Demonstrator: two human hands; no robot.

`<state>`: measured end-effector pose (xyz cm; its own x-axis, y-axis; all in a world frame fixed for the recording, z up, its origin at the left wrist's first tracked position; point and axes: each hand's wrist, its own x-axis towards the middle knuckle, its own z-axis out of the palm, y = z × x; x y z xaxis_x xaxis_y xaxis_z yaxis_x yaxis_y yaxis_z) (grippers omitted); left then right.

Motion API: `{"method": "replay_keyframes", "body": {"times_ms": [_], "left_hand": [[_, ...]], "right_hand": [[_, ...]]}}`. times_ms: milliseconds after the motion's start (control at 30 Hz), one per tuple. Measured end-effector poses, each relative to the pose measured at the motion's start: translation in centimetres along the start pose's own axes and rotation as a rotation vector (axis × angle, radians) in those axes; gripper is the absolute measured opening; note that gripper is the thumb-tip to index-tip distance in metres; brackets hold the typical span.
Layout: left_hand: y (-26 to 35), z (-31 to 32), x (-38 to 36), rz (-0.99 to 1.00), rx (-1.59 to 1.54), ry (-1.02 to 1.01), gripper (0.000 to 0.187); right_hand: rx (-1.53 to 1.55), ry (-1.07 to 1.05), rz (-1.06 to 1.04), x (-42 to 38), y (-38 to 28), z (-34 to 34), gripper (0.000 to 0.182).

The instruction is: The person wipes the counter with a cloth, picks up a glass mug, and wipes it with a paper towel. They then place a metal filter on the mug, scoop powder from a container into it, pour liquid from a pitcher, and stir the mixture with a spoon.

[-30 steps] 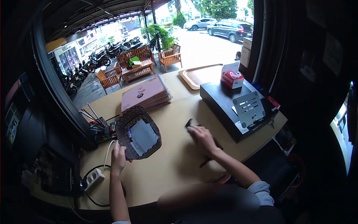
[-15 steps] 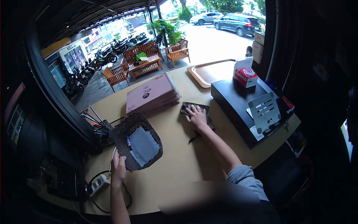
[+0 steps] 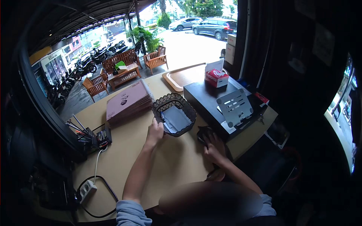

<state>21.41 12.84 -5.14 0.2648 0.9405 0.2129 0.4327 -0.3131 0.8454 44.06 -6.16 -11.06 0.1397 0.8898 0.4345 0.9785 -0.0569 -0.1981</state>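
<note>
My left hand [image 3: 154, 132] grips the near left rim of a dark basket [image 3: 168, 99] with a lacy patterned edge. Inside it lie pale paper slips [image 3: 176, 118] and a small blue-and-white tube [image 3: 162, 115]. The basket is held over the table, close to the cash drawer's left side. My right hand [image 3: 214, 148] presses on a bunched dark cloth [image 3: 204, 132] near the drawer's front corner, its fingers curled over the cloth. Part of the cloth is hidden under the hand.
Pink menus [image 3: 128, 100] are stacked at the far left. A wooden tray [image 3: 171, 77] lies behind. The black cash drawer [image 3: 200, 98] carries a tissue box [image 3: 217, 78] and a metal stand [image 3: 234, 108]. A pen holder [image 3: 90, 138] and power strip [image 3: 88, 191] are at left.
The basket has moved right in my left hand, from beside the pen holder to near the drawer. My right hand and the cloth have come closer to me. The view has turned right.
</note>
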Motion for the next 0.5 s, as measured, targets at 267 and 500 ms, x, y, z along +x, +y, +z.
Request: {"method": "replay_keyframes", "body": {"times_ms": [267,500], "left_hand": [[2.2,6.4,2.4,-0.158,-0.067,-0.106,0.037],[1.3,3.5,-0.4,-0.166,0.187,0.016,0.07]], "right_hand": [[0.167,0.058,-0.147,-5.5,2.7,-3.4,0.056],[0.101,-0.049,-0.293,-6.4,2.8,-3.8,0.052]]}}
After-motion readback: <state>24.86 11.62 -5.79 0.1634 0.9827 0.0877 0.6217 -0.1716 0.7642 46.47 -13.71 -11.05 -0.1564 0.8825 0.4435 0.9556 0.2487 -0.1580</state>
